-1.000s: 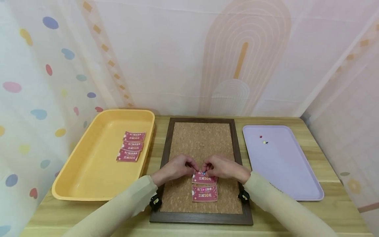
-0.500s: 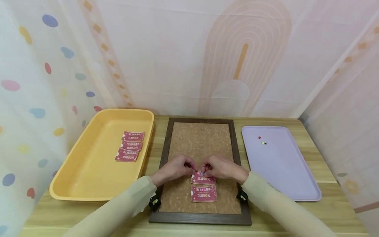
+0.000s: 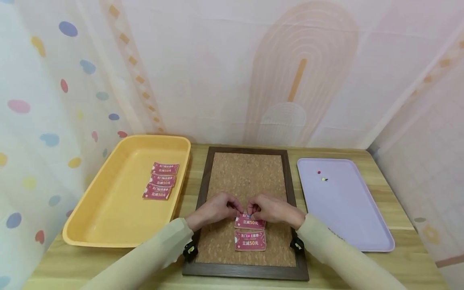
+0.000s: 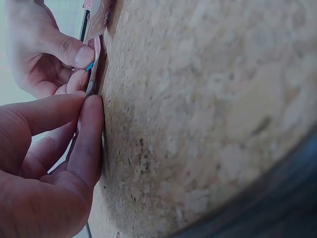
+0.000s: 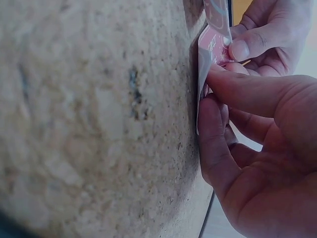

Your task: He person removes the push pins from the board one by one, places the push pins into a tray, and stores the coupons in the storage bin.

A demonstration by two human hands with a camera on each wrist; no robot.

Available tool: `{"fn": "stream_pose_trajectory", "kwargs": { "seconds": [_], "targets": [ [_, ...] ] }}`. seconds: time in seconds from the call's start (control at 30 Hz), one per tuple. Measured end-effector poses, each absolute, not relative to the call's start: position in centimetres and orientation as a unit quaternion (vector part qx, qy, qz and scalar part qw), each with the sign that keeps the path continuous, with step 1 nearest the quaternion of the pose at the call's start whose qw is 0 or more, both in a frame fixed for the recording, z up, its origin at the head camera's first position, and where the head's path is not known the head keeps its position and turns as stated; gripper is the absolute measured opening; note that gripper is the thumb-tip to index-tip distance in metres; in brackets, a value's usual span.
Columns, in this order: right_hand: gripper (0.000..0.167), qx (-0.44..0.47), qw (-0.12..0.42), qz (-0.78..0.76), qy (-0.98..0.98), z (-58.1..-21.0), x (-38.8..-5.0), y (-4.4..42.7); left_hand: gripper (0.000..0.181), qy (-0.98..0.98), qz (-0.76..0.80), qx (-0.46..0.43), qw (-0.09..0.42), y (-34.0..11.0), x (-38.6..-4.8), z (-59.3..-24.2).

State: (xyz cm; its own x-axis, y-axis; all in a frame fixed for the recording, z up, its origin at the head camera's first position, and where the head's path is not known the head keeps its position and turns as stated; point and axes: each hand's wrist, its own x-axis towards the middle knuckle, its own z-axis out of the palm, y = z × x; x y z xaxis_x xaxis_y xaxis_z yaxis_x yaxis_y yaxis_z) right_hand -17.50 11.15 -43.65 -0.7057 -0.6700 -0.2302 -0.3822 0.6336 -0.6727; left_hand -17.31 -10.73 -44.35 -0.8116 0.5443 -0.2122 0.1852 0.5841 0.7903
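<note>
On the cork board [image 3: 250, 173], a red coupon [image 3: 257, 224] lies just above a second coupon [image 3: 250, 243], which has a pink pin near its top. The left hand [image 3: 216, 209] pinches the upper coupon's top left edge between thumb and finger. The right hand [image 3: 272, 209] holds a small blue pin [image 3: 249, 216] at that coupon's top middle. Seen from the left wrist, the blue pin [image 4: 89, 66] is between the right hand's fingertips and the paper stands slightly off the cork. The right wrist view hides the pin behind the right hand [image 5: 262, 129].
At the left, a yellow tray [image 3: 108, 213] holds three overlapping red coupons [image 3: 159, 180]. To the right is a lilac tray [image 3: 351, 201] with a red pin [image 3: 319, 172] and a yellow pin [image 3: 324, 179]. A dark frame [image 3: 246, 271] borders the board.
</note>
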Motion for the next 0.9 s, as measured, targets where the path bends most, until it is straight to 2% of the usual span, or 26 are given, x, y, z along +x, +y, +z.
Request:
{"fn": "stream_pose_trajectory", "kwargs": {
  "seconds": [0.47, 0.7, 0.9],
  "targets": [
    [0.018, -0.306, 0.235, -0.313, 0.868, -43.4, -17.4, 11.7, 0.016, 0.865, 0.405, 0.207, 0.214, -10.3, -17.2, -44.1],
    [0.016, -0.297, 0.254, -0.335, 0.857, -42.9, -17.7, 12.1, 0.014, 0.867, 0.406, 0.198, 0.211, -10.5, -17.1, -44.1],
    [0.014, -0.294, 0.235, -0.352, 0.857, -42.8, -17.5, 12.7, 0.011, 0.871, 0.409, 0.183, 0.201, -10.4, -16.8, -44.0]
  ]
}}
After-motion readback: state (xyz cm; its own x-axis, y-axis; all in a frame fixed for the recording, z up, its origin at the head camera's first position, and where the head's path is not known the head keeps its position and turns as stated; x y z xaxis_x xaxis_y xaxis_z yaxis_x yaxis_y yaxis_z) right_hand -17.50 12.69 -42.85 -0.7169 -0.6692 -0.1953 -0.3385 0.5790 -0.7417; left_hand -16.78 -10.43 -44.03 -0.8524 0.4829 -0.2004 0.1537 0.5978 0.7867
